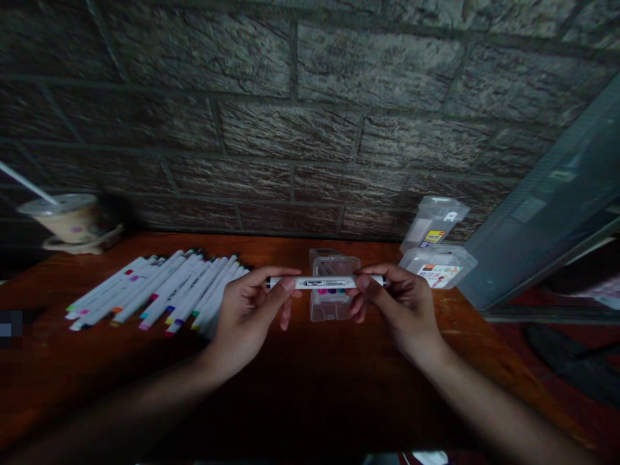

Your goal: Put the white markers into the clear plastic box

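White marker with black ends, pinched crosswise between thumb and fingers of left hand at the left end and right hand at the right, partly hiding a clear case beyond. Loose markers spread to the left, lidded cup farther left, labelled clear plastic parts at far right.

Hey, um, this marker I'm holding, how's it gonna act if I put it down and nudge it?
The marker is probably stiff: it spans straight between your left hand and right hand. Being so slim, it's likely light. It also looks rounded, so it might roll.
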A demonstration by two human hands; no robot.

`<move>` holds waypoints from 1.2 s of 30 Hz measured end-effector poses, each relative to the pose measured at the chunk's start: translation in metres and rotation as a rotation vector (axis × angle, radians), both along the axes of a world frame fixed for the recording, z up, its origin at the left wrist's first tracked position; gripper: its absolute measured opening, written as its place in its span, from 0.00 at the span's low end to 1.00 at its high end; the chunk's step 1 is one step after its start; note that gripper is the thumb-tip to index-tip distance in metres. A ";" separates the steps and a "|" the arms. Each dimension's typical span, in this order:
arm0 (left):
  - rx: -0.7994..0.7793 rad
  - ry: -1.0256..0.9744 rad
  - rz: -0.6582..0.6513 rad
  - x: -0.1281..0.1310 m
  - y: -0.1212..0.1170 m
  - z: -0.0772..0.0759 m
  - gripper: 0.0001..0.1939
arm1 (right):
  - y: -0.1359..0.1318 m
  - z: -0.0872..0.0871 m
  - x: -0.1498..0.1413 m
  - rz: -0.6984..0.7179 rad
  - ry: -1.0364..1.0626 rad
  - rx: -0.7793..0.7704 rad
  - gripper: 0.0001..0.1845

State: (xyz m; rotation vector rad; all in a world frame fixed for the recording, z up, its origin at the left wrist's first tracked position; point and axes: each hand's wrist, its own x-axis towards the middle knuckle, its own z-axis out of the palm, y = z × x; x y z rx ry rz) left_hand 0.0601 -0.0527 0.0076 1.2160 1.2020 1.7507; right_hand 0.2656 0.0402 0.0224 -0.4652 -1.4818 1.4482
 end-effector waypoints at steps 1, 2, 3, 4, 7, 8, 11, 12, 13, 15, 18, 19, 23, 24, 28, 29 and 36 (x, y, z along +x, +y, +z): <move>0.004 -0.006 -0.003 0.000 0.000 -0.001 0.10 | 0.000 0.000 0.000 0.002 0.010 -0.006 0.07; 0.010 -0.017 -0.006 -0.001 0.000 -0.002 0.10 | 0.000 0.000 0.000 0.005 0.020 -0.013 0.07; 0.019 -0.033 -0.010 -0.001 0.001 -0.003 0.10 | 0.000 0.001 0.000 0.010 0.029 -0.020 0.07; 0.027 -0.050 -0.014 -0.001 0.001 -0.003 0.10 | -0.001 0.001 0.000 0.017 0.036 -0.026 0.07; 0.038 -0.095 -0.021 -0.001 0.002 -0.004 0.10 | 0.000 0.001 0.000 0.031 0.063 -0.045 0.07; 0.038 -0.105 -0.024 -0.001 0.002 -0.004 0.10 | 0.000 0.001 0.001 0.034 0.072 -0.052 0.07; 0.046 -0.145 -0.032 0.000 0.002 -0.001 0.10 | 0.001 0.001 0.002 0.042 0.094 -0.065 0.06; 0.050 -0.166 -0.037 0.001 0.002 0.000 0.09 | 0.001 0.001 0.002 0.048 0.098 -0.067 0.06; 0.056 -0.190 -0.041 0.001 0.002 0.001 0.10 | 0.001 0.001 0.003 0.055 0.102 -0.068 0.06; 0.064 -0.235 -0.052 0.001 0.002 0.002 0.10 | 0.001 0.002 0.003 0.069 0.106 -0.068 0.06; 0.065 -0.278 -0.064 0.001 0.001 0.003 0.11 | 0.001 0.002 0.004 0.086 0.105 -0.068 0.08; 0.068 -0.285 -0.066 0.000 0.001 0.002 0.11 | 0.001 0.002 0.004 0.091 0.104 -0.069 0.09; 0.092 -0.303 -0.076 -0.001 0.001 0.002 0.13 | 0.001 0.003 0.003 0.106 0.108 -0.083 0.09; 0.089 -0.306 -0.079 -0.002 0.000 0.003 0.14 | 0.001 0.003 0.003 0.112 0.112 -0.090 0.10; 0.065 -0.323 -0.067 -0.001 -0.002 0.007 0.14 | 0.000 0.004 0.002 0.127 0.117 -0.132 0.11; 0.056 -0.328 -0.063 -0.001 -0.002 0.008 0.14 | 0.000 0.004 0.002 0.126 0.111 -0.141 0.11; 0.069 -0.354 -0.055 -0.002 -0.001 0.007 0.13 | 0.001 0.003 0.003 0.111 0.064 -0.148 0.13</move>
